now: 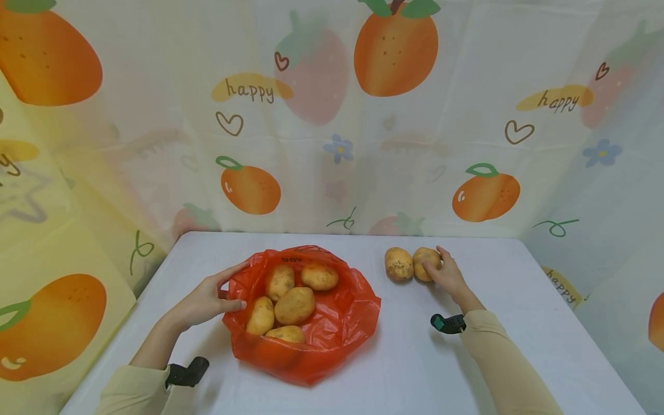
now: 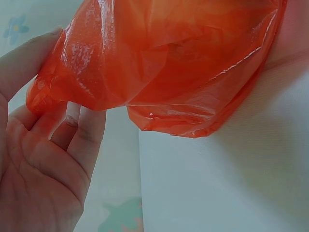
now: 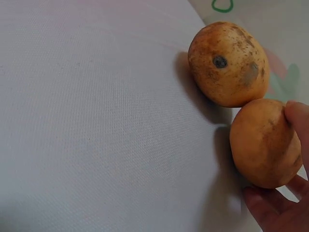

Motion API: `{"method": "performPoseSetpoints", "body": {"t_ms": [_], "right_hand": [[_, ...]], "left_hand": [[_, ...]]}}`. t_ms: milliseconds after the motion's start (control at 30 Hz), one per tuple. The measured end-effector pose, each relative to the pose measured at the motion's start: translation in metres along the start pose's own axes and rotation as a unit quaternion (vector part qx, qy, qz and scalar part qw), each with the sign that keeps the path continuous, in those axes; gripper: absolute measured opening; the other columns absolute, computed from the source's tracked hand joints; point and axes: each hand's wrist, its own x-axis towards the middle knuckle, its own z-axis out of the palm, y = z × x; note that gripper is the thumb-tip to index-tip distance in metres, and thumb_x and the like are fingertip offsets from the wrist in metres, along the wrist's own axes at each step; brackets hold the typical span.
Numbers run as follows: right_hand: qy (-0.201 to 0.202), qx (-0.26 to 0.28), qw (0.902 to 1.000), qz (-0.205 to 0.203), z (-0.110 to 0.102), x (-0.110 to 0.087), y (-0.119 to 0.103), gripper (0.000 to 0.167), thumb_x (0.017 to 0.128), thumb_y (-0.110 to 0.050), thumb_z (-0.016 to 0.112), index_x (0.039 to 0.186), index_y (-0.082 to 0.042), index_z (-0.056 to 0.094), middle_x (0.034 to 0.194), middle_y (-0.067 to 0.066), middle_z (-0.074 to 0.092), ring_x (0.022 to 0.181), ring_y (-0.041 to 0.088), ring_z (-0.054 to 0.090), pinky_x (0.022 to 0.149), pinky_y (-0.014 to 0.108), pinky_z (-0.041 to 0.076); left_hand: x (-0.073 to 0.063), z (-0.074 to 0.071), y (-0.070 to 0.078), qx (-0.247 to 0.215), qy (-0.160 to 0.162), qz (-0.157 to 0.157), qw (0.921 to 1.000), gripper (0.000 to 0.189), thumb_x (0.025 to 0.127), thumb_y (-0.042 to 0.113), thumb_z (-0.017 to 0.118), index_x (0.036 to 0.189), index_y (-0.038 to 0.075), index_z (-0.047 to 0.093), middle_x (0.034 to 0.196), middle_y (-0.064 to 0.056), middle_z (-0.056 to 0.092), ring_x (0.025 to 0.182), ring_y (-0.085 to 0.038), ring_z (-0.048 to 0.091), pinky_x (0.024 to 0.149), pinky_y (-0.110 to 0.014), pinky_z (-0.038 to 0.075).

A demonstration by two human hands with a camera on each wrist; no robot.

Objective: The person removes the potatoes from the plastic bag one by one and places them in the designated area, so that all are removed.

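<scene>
A red plastic bag point(image 1: 344, 323) lies wide-mouthed on the table, with several potatoes point(image 1: 294, 305) inside. At its left rim my left hand point(image 1: 204, 297) holds the plastic between thumb and fingers; the left wrist view shows the bag's side point(image 2: 159, 63) bunched in that hand point(image 2: 46, 164). To the right of the bag, two potatoes sit side by side at the table's back. My right hand point(image 1: 450, 279) grips the right-hand potato point(image 1: 426, 262) between thumb and fingers. The other potato point(image 1: 399, 264) touches it or nearly so, and shows a dark spot point(image 3: 219, 61) in the right wrist view.
The white table point(image 1: 404, 357) ends at a back edge just behind the two potatoes. A fruit-printed cloth point(image 1: 394, 138) hangs behind the table and along both sides. A black wrist device is on each forearm, the left point(image 1: 188, 372) and the right point(image 1: 448, 324).
</scene>
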Motion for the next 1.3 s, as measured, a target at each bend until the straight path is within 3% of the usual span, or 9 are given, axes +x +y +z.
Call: {"method": "performPoseSetpoints", "body": {"t_ms": [533,800,933,1100,1300], "right_hand": [[0.005,-0.001,1.0,-0.006,0.0002,-0.0036,-0.0007,0.073,0.096,-0.033,0.045,0.145,0.004,0.005,0.145,0.032,0.017,0.134,0.046,0.016,0.109,0.056,0.017],[0.007,0.0,0.9999,-0.01,-0.0006,-0.0042,-0.0008,0.072,0.096,-0.032,0.044,0.145,0.005,0.005,0.145,0.032,0.017,0.133,0.047,0.018,0.108,0.056,0.019],[0.01,-0.005,0.9999,-0.002,-0.0014,-0.004,0.0006,0.072,0.096,-0.033,0.043,0.145,0.004,0.005,0.145,0.032,0.016,0.13,0.047,0.023,0.107,0.055,0.023],[0.038,0.012,0.9992,0.009,-0.002,-0.0036,0.0019,0.069,0.096,-0.031,0.043,0.146,0.002,0.008,0.145,0.03,0.018,0.13,0.045,0.029,0.106,0.051,0.028],[0.091,0.036,0.9951,-0.01,-0.0028,-0.0068,0.0013,0.059,0.096,-0.024,0.044,0.143,0.002,0.021,0.142,0.027,0.028,0.129,0.042,0.032,0.106,0.048,0.03]], "left_hand": [[-0.0002,-0.0006,-0.0022,0.007,0.0,0.003,1.0,0.077,0.081,0.018,0.07,0.145,0.028,0.028,0.137,-0.014,0.04,0.114,-0.034,0.047,0.077,-0.036,0.055],[0.0003,-0.0019,-0.0027,0.009,-0.002,0.007,0.9999,0.077,0.082,0.018,0.069,0.145,0.029,0.027,0.133,-0.016,0.045,0.095,-0.027,0.059,0.074,-0.033,0.055],[0.0006,-0.002,-0.0026,0.006,-0.003,0.005,1.0,0.077,0.081,0.018,0.069,0.145,0.029,0.027,0.133,-0.017,0.045,0.095,-0.026,0.06,0.074,-0.033,0.055],[0.0009,-0.0019,-0.0024,0.011,0.0,0.001,0.9999,0.076,0.081,0.018,0.069,0.145,0.028,0.028,0.134,-0.015,0.044,0.1,-0.027,0.057,0.075,-0.034,0.055],[0.0008,-0.0015,-0.0019,0.001,-0.003,0.005,1.0,0.076,0.082,0.017,0.069,0.145,0.028,0.028,0.134,-0.016,0.044,0.1,-0.027,0.059,0.075,-0.033,0.055]]}}
